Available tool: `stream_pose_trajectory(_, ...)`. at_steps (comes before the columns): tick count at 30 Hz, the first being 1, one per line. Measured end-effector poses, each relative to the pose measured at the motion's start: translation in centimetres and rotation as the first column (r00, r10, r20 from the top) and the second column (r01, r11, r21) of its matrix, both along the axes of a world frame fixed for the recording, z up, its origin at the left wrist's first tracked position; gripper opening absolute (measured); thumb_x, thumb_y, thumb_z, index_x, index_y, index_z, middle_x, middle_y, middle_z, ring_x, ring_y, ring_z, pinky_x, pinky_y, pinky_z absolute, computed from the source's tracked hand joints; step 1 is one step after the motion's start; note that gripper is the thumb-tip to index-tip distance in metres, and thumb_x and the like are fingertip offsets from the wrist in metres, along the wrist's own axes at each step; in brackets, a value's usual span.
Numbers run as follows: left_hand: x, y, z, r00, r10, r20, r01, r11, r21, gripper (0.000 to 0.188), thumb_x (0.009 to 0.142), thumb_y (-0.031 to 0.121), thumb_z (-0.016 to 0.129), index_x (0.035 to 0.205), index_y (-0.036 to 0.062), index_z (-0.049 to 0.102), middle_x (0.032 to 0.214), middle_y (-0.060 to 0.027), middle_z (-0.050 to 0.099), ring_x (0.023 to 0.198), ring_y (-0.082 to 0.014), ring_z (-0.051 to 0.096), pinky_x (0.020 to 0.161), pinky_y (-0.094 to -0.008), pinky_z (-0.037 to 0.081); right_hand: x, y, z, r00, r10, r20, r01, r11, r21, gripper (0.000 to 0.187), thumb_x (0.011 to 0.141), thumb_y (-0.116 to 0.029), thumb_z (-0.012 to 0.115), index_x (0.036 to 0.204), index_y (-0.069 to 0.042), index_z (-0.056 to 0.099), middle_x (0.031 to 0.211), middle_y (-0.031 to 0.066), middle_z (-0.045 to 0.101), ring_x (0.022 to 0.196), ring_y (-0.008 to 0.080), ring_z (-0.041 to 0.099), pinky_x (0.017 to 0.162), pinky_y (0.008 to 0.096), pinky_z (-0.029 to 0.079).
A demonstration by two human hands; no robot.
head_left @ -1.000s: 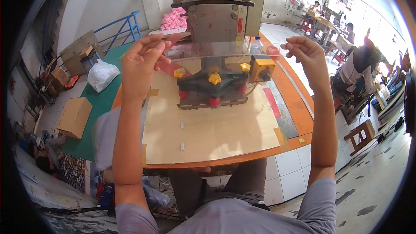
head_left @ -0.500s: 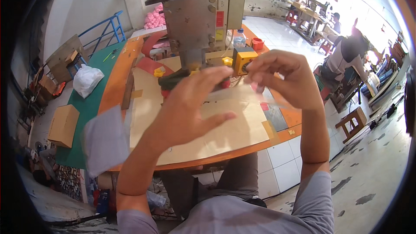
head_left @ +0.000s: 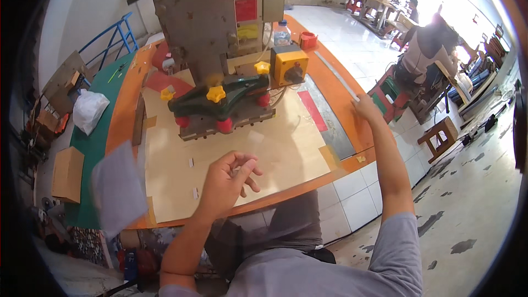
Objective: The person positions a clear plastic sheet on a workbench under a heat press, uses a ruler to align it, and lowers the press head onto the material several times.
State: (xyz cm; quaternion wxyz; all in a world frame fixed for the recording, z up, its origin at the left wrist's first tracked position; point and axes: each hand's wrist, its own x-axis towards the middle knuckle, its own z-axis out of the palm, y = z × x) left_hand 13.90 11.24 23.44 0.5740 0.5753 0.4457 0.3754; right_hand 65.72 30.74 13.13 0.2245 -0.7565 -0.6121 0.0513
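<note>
Over the near part of a pale board (head_left: pixel 220 148), my left hand (head_left: pixel 230 179) hovers with its fingers loosely bent and apart, holding nothing that I can see. My right hand (head_left: pixel 367 109) reaches out to the right edge of the orange table. Its fingers pinch the near end of a long, thin grey-white strip (head_left: pixel 335 73). Ahead of my left hand stands a press machine (head_left: pixel 192 27). Its dark bracket (head_left: pixel 198 107) carries yellow star knobs and red feet. A small clear piece (head_left: pixel 256 137) and a small white tag (head_left: pixel 191 162) lie on the board.
Beside the machine sits a yellow control box (head_left: pixel 290 66), with a bottle (head_left: pixel 282 34) and red container (head_left: pixel 308 39) behind. A grey plate (head_left: pixel 330 118) lies right of the board. At left are a white bag (head_left: pixel 90 111), a carton (head_left: pixel 68 175) and a greyish sheet (head_left: pixel 119 190). A person (head_left: pixel 432 47) sits far right.
My hands have moved apart from in front of the machine. The left came down nearer to me; the right went out to the strip. The view has shifted, showing the bracket fully.
</note>
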Motion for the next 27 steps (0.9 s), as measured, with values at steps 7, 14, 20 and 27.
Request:
stream_pose_trajectory(7,1.5,0.6,-8.3,0.969,0.075,0.234,-0.016,0.969,-0.247,0.024,0.109,0.013,0.051,0.130,0.0018,0.054,0.120,-0.0168,0.072,0.096,-0.0222,0.076,0.071,-0.0315,0.060,7.2,-0.9,-3.8,0.998,-0.066,-0.010,0.067,0.996,0.060,0.038,0.085,-0.018,0.076,0.116,0.004,0.072,0.088,0.0163,0.074,0.082,0.0276,0.072,0.073,0.0396,0.056)
stream_pose_trajectory(14,-0.2,-0.9,-8.8,0.956,0.147,0.253,-0.052,0.937,-0.346,0.027,0.112,0.016,0.046,0.132,-0.0004,0.055,0.120,-0.0161,0.071,0.105,-0.0244,0.074,0.078,-0.0329,0.062,-0.1,-17.7,3.6,0.839,-0.176,-0.514,0.230,0.972,0.041,0.042,0.097,-0.017,0.064,0.132,0.006,0.063,0.103,0.0068,0.068,0.080,0.0115,0.064,0.069,0.0263,0.050)
stream_pose_trajectory(20,0.1,-1.6,-8.4,0.926,0.174,0.335,-0.075,0.954,-0.291,0.027,0.112,0.016,0.044,0.131,0.0008,0.057,0.123,-0.0196,0.071,0.109,-0.0297,0.074,0.078,-0.0364,0.064,3.2,-32.8,3.8,0.704,-0.012,-0.710,0.081,0.995,0.063,0.023,0.096,-0.023,0.067,0.105,-0.002,0.066,0.079,0.0027,0.062,0.064,0.0083,0.057,0.056,0.0239,0.045)
stream_pose_trajectory(27,0.0,-3.2,-7.7,0.911,0.201,0.360,-0.096,0.953,-0.287,0.035,0.111,0.015,0.041,0.139,-0.0011,0.055,0.129,-0.0217,0.068,0.117,-0.0357,0.071,0.087,-0.0411,0.065,-3.8,-29.5,5.6,0.767,0.194,-0.612,-0.376,0.908,-0.184,0.029,0.087,-0.022,0.083,0.079,0.003,0.070,0.067,0.0033,0.066,0.057,0.0111,0.062,0.052,0.0247,0.046)
